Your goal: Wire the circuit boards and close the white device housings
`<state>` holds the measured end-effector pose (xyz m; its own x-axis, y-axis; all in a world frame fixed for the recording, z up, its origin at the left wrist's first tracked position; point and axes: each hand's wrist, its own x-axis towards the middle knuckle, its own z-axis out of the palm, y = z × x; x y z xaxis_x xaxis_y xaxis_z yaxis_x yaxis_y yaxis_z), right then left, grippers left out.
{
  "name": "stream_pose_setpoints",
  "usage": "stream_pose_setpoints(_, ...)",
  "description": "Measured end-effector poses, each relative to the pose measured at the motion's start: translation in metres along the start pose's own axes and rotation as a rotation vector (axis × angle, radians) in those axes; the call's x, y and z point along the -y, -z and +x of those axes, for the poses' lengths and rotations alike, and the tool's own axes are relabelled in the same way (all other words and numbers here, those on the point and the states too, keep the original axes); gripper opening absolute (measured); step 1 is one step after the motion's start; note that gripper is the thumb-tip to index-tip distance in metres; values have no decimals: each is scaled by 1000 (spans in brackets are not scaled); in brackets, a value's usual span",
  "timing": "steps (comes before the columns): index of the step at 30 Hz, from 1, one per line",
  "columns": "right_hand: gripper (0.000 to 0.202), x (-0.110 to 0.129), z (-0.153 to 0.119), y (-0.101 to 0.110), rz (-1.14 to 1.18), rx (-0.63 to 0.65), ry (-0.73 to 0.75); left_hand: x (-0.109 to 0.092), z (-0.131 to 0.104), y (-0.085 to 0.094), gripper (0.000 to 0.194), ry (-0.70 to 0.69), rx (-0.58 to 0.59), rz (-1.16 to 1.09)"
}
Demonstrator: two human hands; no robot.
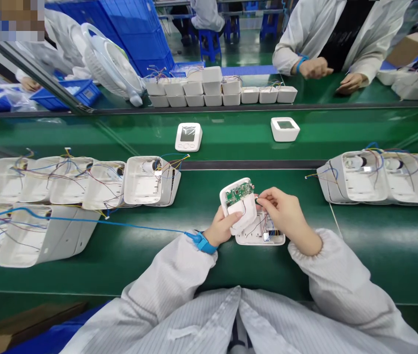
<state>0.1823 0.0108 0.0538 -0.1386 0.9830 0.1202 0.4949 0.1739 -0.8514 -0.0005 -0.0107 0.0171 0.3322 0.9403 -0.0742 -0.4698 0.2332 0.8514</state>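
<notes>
Between both hands sits one board (239, 193); the left hand (223, 227) grips its cover (245, 216), the right (278, 211) pinches nearly closed, open bench (303, 265) beside.

Both forearms angled inward, left hand (224, 227) gripping, right hand (281, 211) pinching.

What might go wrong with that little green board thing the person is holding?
The left hand holds the white cover with the green circuit board tilted above the open white case. If it slipped, the board might get bumped.

The right hand pinches by the board's edge, close to thin wires, so a hard tug might pull one loose.

Those wires might also get squashed between cover and case.
</notes>
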Motion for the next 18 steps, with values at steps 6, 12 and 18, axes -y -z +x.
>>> stream_pose_setpoints(6, 22, -9, -4, -4, -452, -68, 284, 3, -1, -1, 60, 26, -16, -38)
stream_pose_setpoints(12, 20, -10, -6, -3, -610, -22, 334, 5, 0, -2, 53, 21, -38, -45)
stream_pose_setpoints(18, 21, -6, -2, 2, -653, 15, 185, 1, -2, -5, 61, 49, 7, -71)
